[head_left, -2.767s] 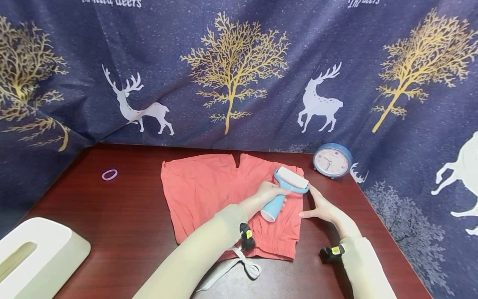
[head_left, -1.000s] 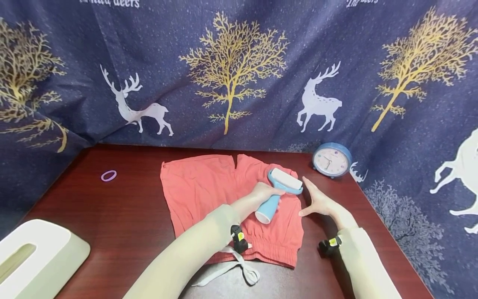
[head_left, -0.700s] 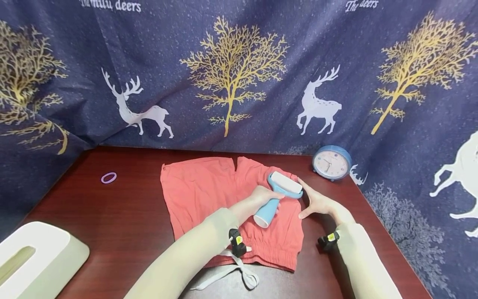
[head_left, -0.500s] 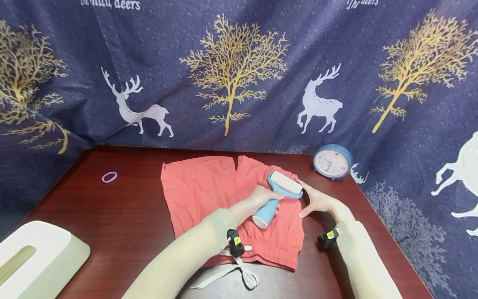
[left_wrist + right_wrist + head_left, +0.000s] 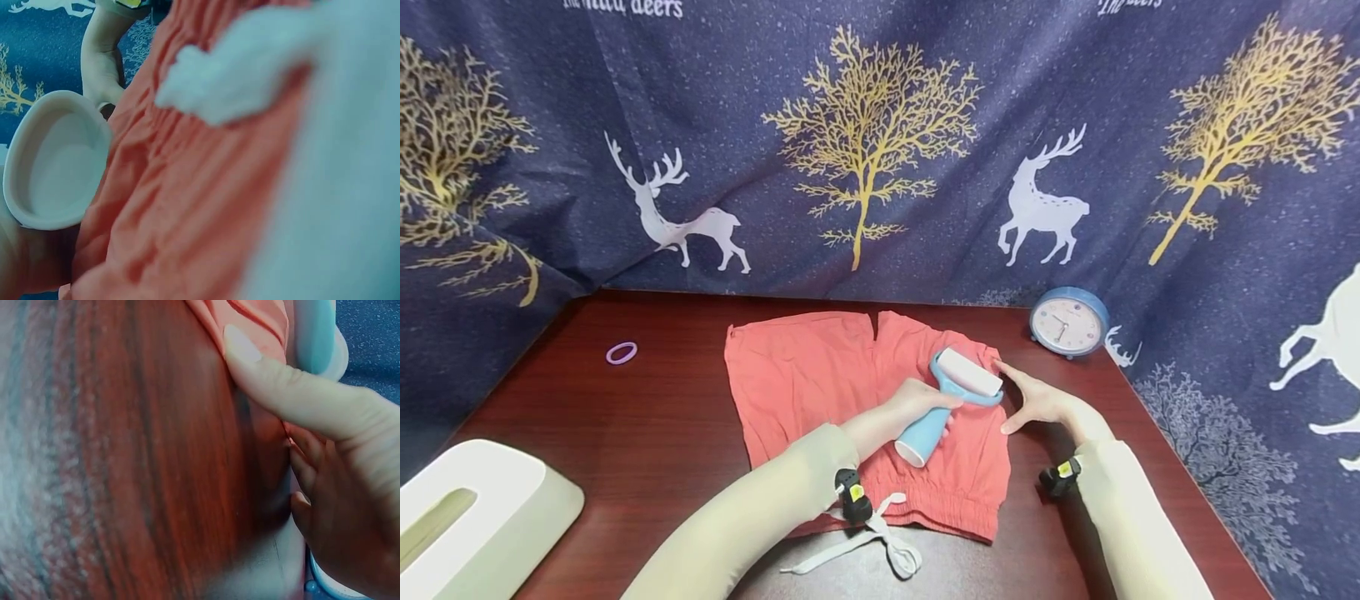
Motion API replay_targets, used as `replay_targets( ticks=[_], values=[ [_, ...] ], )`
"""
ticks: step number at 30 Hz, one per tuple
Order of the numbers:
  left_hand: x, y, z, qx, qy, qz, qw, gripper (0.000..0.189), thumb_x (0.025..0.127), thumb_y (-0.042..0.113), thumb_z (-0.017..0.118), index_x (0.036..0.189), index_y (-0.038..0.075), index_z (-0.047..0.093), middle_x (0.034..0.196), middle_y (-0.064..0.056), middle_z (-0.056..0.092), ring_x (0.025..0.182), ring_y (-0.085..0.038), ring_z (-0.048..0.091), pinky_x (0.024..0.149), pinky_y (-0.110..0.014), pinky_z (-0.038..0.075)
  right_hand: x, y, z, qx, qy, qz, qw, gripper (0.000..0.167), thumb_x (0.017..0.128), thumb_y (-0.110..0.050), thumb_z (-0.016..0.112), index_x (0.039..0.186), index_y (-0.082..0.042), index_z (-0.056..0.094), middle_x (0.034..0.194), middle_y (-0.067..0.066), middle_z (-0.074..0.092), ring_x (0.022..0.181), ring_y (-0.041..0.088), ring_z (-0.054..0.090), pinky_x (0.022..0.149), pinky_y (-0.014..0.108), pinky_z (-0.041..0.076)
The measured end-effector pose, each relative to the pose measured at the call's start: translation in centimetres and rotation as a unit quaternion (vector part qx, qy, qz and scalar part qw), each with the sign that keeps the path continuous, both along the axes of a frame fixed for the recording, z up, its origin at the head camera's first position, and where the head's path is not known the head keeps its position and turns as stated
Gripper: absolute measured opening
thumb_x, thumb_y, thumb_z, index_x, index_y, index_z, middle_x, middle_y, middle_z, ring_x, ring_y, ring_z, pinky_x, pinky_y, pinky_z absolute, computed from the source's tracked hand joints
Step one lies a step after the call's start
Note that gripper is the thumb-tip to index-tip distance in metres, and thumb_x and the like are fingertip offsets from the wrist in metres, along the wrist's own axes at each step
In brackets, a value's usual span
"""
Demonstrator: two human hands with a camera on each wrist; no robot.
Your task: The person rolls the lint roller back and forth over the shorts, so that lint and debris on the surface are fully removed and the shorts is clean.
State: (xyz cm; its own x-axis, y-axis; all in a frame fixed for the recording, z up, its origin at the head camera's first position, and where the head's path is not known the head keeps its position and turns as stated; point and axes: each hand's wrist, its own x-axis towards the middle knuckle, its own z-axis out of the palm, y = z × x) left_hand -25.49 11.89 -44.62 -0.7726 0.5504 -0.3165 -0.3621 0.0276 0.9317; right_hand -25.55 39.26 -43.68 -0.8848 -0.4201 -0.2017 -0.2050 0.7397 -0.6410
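Observation:
Coral-red shorts (image 5: pixel 805 375) with an elastic waistband lie flat on the table, a white drawstring (image 5: pixel 902 557) at the front. My left hand (image 5: pixel 913 402) grips the blue handle of a lint roller (image 5: pixel 972 373), whose white roll is over the right leg of the shorts. The handle's hollow white end (image 5: pixel 61 165) shows in the left wrist view. At the right edge of the shorts is my right hand (image 5: pixel 1041 403), thumb and fingers spread. In the right wrist view its thumb (image 5: pixel 281 387) touches the cloth's edge; the fingertips are partly hidden.
A blue round alarm clock (image 5: pixel 1069 322) stands at the back right, beyond my right hand. A purple ring-shaped band (image 5: pixel 621 353) lies at the left. The white tissue box (image 5: pixel 553 492) is at the front left. A dark blue printed curtain (image 5: pixel 737 100) hangs behind the table.
My left hand has drawn the lint roller left and toward me from the right edge of the shorts. My right hand has shifted slightly left, its fingertips now at the cloth's edge.

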Motion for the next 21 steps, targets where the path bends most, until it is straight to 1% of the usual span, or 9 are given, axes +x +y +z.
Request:
replay_targets(
  ticks=[3,10,15,21],
  values=[
    [0.4,-0.5,0.0,0.002,0.003,-0.004,1.0,0.027,0.085,0.022,0.075,0.093,-0.004,0.071,0.067,-0.007,0.066,0.052,-0.017,0.063,0.055,-0.029,0.057,0.0,0.0,-0.1,0.005,-0.004,-0.002,1.0,0.122,0.064,-0.026,0.091,0.153,0.006,0.014,0.156,0.033,0.014,0.144,0.051,0.013,0.113,0.068,0.015],
    [1.4,-1.6,0.1,-0.019,0.013,0.002,0.9997,0.029,0.084,0.023,0.076,0.094,-0.004,0.073,0.065,-0.006,0.067,0.052,-0.017,0.064,0.057,-0.029,0.058,-0.2,0.1,-0.2,0.018,-0.009,-0.002,0.9998,0.125,0.064,-0.035,0.09,0.154,0.004,0.012,0.156,0.035,0.013,0.143,0.053,0.013,0.112,0.07,0.015],
    [2.0,-2.1,-0.1,-0.024,0.019,-0.008,0.9995,0.029,0.084,0.023,0.076,0.092,-0.005,0.073,0.063,-0.005,0.066,0.051,-0.016,0.063,0.056,-0.026,0.056,-0.3,0.2,-0.3,0.021,-0.012,0.001,0.9997,0.125,0.064,-0.036,0.09,0.153,0.004,0.012,0.156,0.036,0.011,0.143,0.053,0.012,0.112,0.07,0.015],
    [2.6,-2.8,-0.3,-0.019,0.014,-0.019,0.9996,0.03,0.085,0.022,0.075,0.091,-0.007,0.071,0.063,-0.006,0.065,0.051,-0.016,0.063,0.058,-0.029,0.058,-0.3,0.0,-0.2,0.014,-0.014,-0.001,0.9998,0.127,0.064,-0.037,0.09,0.153,0.005,0.011,0.158,0.033,0.009,0.145,0.051,0.01,0.114,0.068,0.012]
  ],
)
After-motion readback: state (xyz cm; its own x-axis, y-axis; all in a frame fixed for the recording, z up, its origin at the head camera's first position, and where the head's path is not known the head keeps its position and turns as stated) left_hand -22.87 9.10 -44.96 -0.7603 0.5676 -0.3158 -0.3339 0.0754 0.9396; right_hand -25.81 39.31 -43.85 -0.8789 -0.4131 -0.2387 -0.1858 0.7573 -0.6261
